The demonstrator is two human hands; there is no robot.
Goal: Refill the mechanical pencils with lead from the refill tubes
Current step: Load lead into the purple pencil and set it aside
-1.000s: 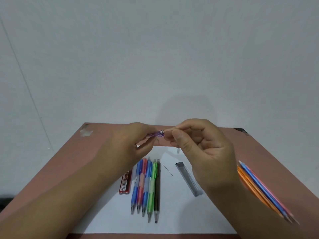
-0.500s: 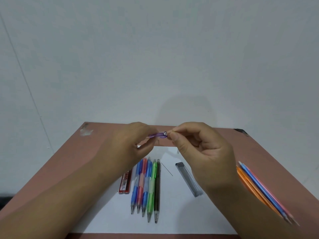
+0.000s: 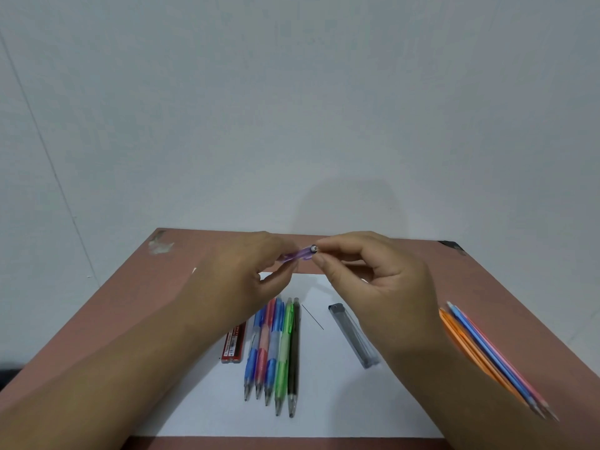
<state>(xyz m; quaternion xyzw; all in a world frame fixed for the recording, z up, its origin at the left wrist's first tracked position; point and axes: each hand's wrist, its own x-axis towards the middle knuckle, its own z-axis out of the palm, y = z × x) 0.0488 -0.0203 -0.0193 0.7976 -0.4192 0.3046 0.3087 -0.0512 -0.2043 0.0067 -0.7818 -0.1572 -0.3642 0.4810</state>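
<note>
Lead is brittle and light. Left hand (image 3: pixel 246 280) grips the purple mechanical pencil (image 3: pixel 300 254) by its barrel above the bench (image 3: pixel 130 303); right hand (image 3: pixel 373 280) pinches at its open end, probably feeding lead.

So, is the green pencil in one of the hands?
No, the green pencil lies on the white paper in the row of pencils, and the left hand holds a purple pencil.
</note>
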